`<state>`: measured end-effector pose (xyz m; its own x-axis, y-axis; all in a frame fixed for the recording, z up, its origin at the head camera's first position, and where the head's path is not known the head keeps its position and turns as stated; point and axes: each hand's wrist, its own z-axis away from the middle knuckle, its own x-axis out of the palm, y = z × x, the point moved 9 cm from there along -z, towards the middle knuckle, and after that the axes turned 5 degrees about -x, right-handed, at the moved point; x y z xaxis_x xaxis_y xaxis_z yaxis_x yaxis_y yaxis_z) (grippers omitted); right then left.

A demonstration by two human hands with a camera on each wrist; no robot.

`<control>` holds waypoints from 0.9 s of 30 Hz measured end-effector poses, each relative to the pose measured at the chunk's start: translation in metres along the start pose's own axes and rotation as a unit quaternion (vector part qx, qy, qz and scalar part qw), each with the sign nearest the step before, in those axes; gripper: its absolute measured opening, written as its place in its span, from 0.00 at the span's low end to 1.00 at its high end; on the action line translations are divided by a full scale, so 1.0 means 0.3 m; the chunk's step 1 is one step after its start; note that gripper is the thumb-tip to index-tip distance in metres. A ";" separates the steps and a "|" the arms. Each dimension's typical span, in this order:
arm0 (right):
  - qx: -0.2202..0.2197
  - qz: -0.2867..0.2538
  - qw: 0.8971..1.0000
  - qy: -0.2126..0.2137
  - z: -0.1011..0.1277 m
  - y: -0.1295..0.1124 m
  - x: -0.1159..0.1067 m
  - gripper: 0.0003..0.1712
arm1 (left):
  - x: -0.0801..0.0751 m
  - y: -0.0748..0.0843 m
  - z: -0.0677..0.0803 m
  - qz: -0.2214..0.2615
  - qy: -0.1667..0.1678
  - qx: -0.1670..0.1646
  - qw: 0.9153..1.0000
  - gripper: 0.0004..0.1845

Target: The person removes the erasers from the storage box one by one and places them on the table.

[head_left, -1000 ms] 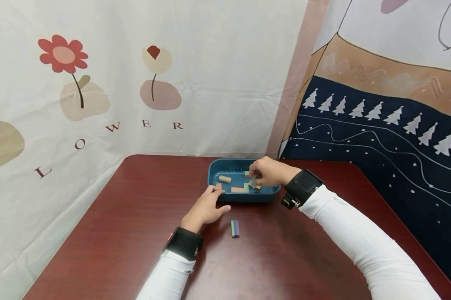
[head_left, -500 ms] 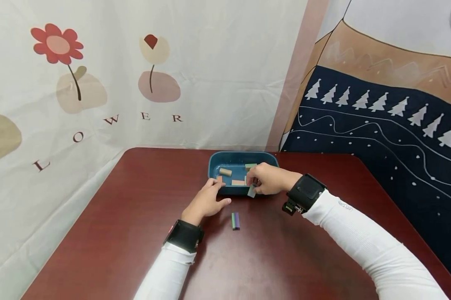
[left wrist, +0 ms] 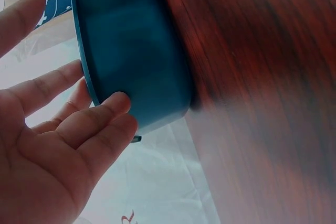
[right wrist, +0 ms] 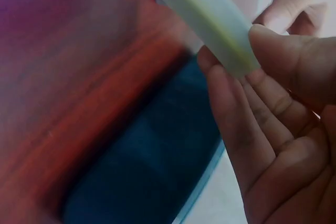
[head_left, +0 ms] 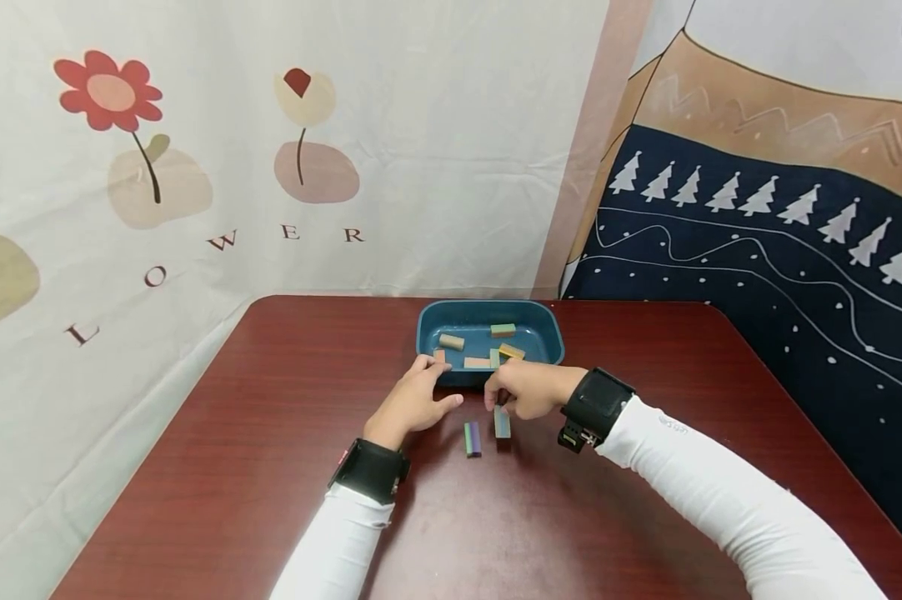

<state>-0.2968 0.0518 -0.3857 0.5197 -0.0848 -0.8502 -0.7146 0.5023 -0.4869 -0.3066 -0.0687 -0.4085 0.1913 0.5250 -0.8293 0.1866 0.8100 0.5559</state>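
Note:
My right hand [head_left: 529, 390] pinches a pale bluish block [head_left: 502, 422] by its end, just in front of the blue tray [head_left: 554, 329]. Seen from the right wrist, this block [right wrist: 210, 22] has a yellow stripe along it, between thumb and fingertips. To its left, a green and purple block [head_left: 472, 439] lies on the table. At the tray's front left corner is my left hand [head_left: 412, 402]; in the left wrist view its fingers [left wrist: 105, 114] touch the tray's rim and outer wall, loosely extended.
Several blocks lie in the tray, among them a tan one [head_left: 452, 342], a green-topped one [head_left: 503, 330] and a yellow one [head_left: 511, 352]. The dark red table [head_left: 271, 433] reaches back to a printed cloth [head_left: 421, 167].
My right hand has lifted the pale block out of the tray, over the front rim and toward the table beside the green and purple block. My left hand stays at the tray's corner.

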 end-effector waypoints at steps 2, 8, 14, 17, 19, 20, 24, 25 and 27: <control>-0.004 -0.009 1.000 -0.011 -0.003 -0.001 0.021 0.11 | 0.000 0.000 0.001 0.001 0.000 -0.001 1.000 0.32; 0.003 -0.026 0.999 -0.023 -0.012 0.015 0.073 0.12 | -0.001 0.005 0.004 0.003 0.004 -0.002 1.000 0.33; 0.011 -0.029 0.999 -0.027 -0.027 0.040 0.117 0.13 | 0.003 0.005 0.007 0.003 0.005 -0.004 1.000 0.33; 0.014 -0.032 0.999 -0.029 -0.032 0.047 0.130 0.13 | 0.003 0.005 0.007 0.004 0.004 -0.003 1.000 0.32; 0.017 -0.036 0.999 -0.028 -0.034 0.052 0.134 0.14 | 0.003 0.006 0.008 0.005 0.003 -0.002 1.000 0.32; 0.017 -0.037 0.999 -0.027 -0.035 0.054 0.135 0.14 | 0.003 0.005 0.008 0.006 0.003 -0.001 1.000 0.32; 0.014 -0.032 0.999 -0.021 -0.040 0.060 0.134 0.14 | 0.002 0.005 0.007 0.007 0.003 0.000 1.000 0.32; 0.011 -0.029 0.999 -0.020 -0.042 0.060 0.132 0.14 | 0.001 0.005 0.007 0.008 0.003 0.001 1.000 0.32; 0.008 -0.022 1.000 -0.019 -0.044 0.061 0.131 0.13 | 0.000 0.007 0.007 0.008 0.004 0.002 1.000 0.32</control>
<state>-0.2957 0.0461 -0.4305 0.5672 -0.0752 -0.8201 -0.6836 0.5124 -0.5198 -0.3041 -0.0677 -0.4072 0.1864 0.5397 -0.8210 0.1867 0.8009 0.5689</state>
